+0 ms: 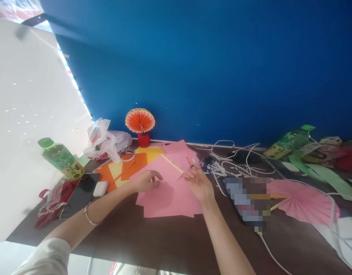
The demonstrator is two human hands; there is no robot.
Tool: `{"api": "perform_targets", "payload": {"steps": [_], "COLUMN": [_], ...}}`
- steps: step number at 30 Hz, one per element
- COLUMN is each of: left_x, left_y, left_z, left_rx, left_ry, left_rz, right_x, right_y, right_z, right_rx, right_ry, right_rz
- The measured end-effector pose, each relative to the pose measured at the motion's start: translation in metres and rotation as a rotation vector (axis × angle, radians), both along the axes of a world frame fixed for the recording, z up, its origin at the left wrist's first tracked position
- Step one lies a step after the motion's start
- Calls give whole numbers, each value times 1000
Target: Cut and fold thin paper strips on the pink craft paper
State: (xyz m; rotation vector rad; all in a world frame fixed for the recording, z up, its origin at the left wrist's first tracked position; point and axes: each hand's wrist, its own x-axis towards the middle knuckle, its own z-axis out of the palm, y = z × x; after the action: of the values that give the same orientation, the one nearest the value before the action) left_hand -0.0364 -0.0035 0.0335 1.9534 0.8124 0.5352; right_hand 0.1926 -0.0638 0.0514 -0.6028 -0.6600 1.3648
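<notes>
My left hand (149, 180) rests over the pink paper sheets (167, 204), its fingers loosely curled with a gap between thumb and forefinger and nothing visible in it. At the sheets' right side, my right hand (200, 183) is raised with its fingertips drawn together. Something small, whitish and orange shows at those fingertips, too blurred to name. A thin yellow strip (171, 163) slants across the pink paper and ends close to the right fingertips; whether they touch it I cannot tell. Orange paper (133, 167) and yellow paper (150, 153) lie under and left of the pink sheets.
A pleated paper fan (140, 121) stands on a red holder (144, 140) by the blue wall. Left are a green bottle (61, 158), a phone (81, 194) and a white case (100, 189). Right are white cables (222, 166), another phone (241, 202) and a pink fan (307, 202).
</notes>
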Motion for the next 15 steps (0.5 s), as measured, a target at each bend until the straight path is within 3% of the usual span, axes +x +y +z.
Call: {"api": "perform_targets", "payload": {"steps": [3,7,11,15], "left_x": [30,70,100,113], "left_y": [16,29,32,40], "left_z": [9,4,-10,-16], "left_rx": [327,347,324,365], "left_ry": [-53,-13,51,71], "left_rz": [-207,-482,-494,-430], "right_x": [12,15,13,12], "right_y": [4,6,5,4], "right_z": [-9,-18,-19,-17], "right_rx": [5,-11,-9,-1], "right_ry": [83,118,140,161], "right_rz": [17,15,9,-31]}}
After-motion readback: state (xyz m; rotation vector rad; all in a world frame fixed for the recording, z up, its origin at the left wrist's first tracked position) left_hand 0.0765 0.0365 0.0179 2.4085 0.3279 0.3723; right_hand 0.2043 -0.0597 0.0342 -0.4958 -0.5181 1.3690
